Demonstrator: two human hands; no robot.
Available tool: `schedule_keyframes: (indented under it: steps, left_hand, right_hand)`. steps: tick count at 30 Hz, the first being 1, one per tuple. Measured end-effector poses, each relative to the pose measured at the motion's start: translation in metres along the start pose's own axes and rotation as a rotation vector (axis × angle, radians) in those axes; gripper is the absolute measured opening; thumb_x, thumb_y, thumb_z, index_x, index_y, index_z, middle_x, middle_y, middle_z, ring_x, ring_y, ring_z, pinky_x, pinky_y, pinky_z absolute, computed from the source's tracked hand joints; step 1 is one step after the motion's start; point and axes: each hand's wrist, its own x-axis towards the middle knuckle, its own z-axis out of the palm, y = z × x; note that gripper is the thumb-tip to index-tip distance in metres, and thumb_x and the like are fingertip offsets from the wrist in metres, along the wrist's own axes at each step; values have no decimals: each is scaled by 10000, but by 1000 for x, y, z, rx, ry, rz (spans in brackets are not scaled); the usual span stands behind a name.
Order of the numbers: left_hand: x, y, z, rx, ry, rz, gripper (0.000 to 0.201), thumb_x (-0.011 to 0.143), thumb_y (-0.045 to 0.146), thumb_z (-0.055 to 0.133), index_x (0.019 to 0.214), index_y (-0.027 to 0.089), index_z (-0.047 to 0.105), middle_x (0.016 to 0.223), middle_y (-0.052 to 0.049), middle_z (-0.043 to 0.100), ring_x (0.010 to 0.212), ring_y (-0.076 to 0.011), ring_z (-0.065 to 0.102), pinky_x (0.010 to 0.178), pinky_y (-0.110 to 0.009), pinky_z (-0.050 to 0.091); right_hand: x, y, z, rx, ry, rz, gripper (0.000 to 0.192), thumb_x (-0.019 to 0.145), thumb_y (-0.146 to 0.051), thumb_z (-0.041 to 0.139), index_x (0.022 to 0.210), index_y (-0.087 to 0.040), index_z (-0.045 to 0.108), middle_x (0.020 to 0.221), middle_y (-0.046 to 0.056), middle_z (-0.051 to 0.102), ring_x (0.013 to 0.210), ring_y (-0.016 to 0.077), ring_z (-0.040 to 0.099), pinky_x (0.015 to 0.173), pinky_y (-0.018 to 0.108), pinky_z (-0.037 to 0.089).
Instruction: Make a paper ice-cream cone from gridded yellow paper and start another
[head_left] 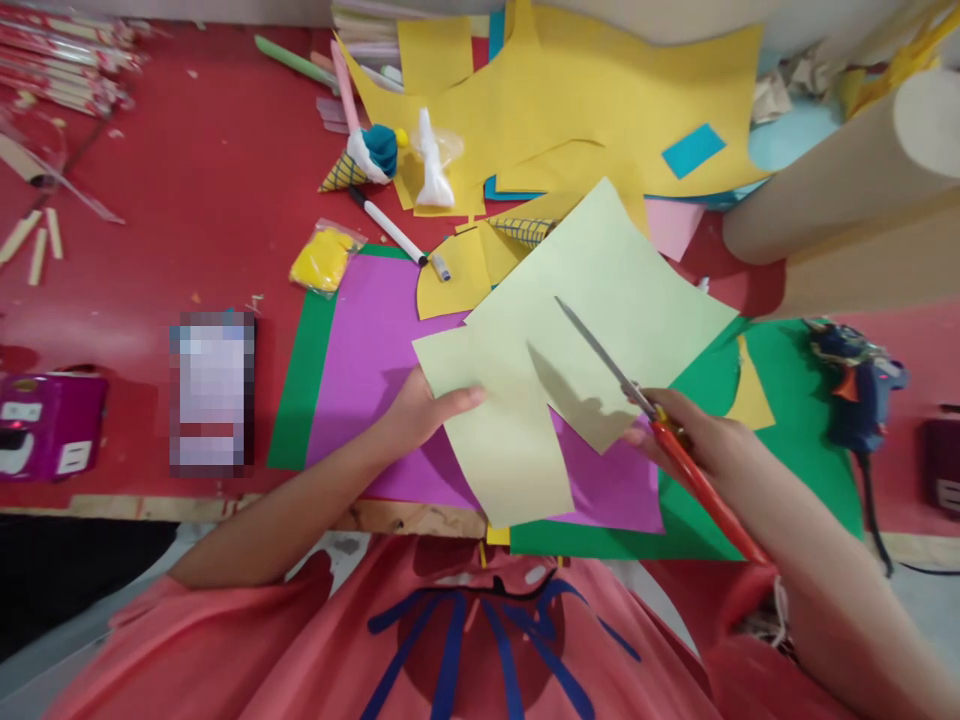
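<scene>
My left hand (pixel 427 408) grips the edge of a pale yellow-green sheet of paper (pixel 600 285), thumb on top and fingers beneath. A long cut splits the sheet, so a strip hangs toward my body while the larger part lies beyond. Red-handled scissors (pixel 694 485) are in my right hand (pixel 701 430), their blades over the paper and pointing away to the upper left. Below the sheet are a purple sheet (pixel 375 350) and a green sheet (pixel 795 460). A patterned paper cone (pixel 521 230) is partly hidden by the paper.
A phone-like device (pixel 212 390), a yellow packet (pixel 324 258), a white marker (pixel 394 230) and an ice-cream cone craft (pixel 364 160) lie to the left. Yellow sheets (pixel 675 80) cover the back. At right are a large cardboard tube (pixel 840 180) and a blue glue gun (pixel 862 395).
</scene>
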Motion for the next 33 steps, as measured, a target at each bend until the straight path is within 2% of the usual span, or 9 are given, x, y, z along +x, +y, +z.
schedule_keyframes:
  steps: [2,4,7,10,14,18,22,26,33]
  left_hand:
    - [2,-3,0,-90,-1,-22,443,650,444,728,985,158,675,1018,-108,739,983,-301,697,827,-402,594]
    - [4,-7,0,-145,-16,-26,490,656,447,735,1045,156,669,1054,-111,731,1049,-305,674,871,-396,579]
    - [7,-13,-1,-161,-31,-10,487,690,444,721,1083,162,665,1122,-107,714,1094,-290,657,910,-367,562]
    - [8,-17,-2,-182,-33,-2,468,705,429,718,1094,173,668,1158,-95,703,1114,-283,648,937,-365,551]
    - [8,-16,-3,-146,-2,-17,532,693,456,719,1149,191,650,1126,-90,716,1078,-298,662,902,-397,569]
    - [8,-12,-3,-131,21,-19,598,668,467,739,1193,208,620,1100,-86,725,1024,-293,683,831,-377,594]
    - [8,-10,-4,-159,14,-5,552,646,451,762,1104,163,654,1079,-107,727,990,-292,694,811,-362,597]
    - [8,-10,-4,-175,43,-14,527,654,432,753,1088,148,661,1112,-113,717,1018,-300,684,854,-392,590]
    - [7,-13,-5,-199,50,-55,522,658,434,738,1089,152,657,1097,-106,719,1005,-289,688,850,-375,587]
  right_hand:
    - [-3,11,1,-240,97,62,356,956,-471,392,1121,-183,521,632,49,611,563,239,629,514,285,368]
    - [-10,22,5,-377,95,100,311,969,-422,352,1086,-174,499,579,57,600,513,267,624,466,295,324]
    - [-32,32,12,-343,24,96,239,966,-399,368,1077,-205,454,558,30,597,528,289,656,444,295,349]
    - [-56,36,16,-247,-53,100,248,956,-450,381,1065,-237,448,642,39,663,545,287,684,426,299,395]
    - [-71,34,14,-237,-45,35,278,939,-450,413,1117,-249,485,746,61,717,533,269,691,414,306,435]
    - [-50,25,9,-348,53,23,322,942,-459,427,1176,-249,495,887,73,736,629,274,709,460,309,458]
    - [-14,17,14,-466,177,3,408,952,-442,413,1259,-190,508,917,101,720,692,289,705,504,318,437]
    - [5,10,28,-494,166,-52,429,949,-327,414,1353,-200,485,934,94,716,673,243,691,503,291,415]
    - [16,-11,41,-501,137,-190,475,932,-285,431,1397,-198,471,996,103,699,764,221,676,561,284,450]
